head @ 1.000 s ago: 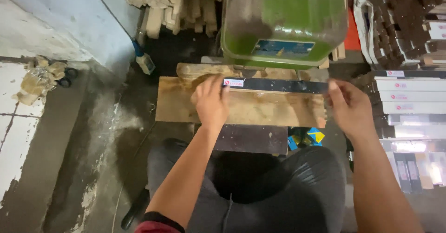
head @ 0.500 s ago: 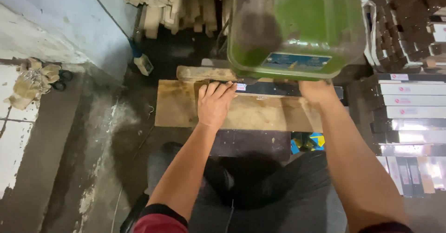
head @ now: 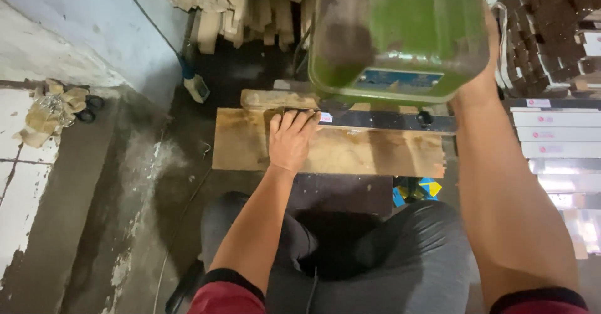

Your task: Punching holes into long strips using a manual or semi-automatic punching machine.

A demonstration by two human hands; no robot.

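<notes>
My left hand lies flat, palm down, on a worn wooden board in front of my knees. Its fingertips reach a black metal strip that runs along the board's far edge. A second, narrower piece of wood sits just behind the board. Above them hangs the green housing of a machine. My right hand is raised against the housing's right side, and its fingers are hidden behind it.
Stacked wood offcuts stand at the back. White flat boxes and dark brown blocks pile up on the right. Crumpled paper and scissors lie on the left floor. A small brush leans by the wall.
My right hand has left the black strip and board and risen to the machine's right side. My left hand stays pressed on the board. The view has tilted slightly upward.
</notes>
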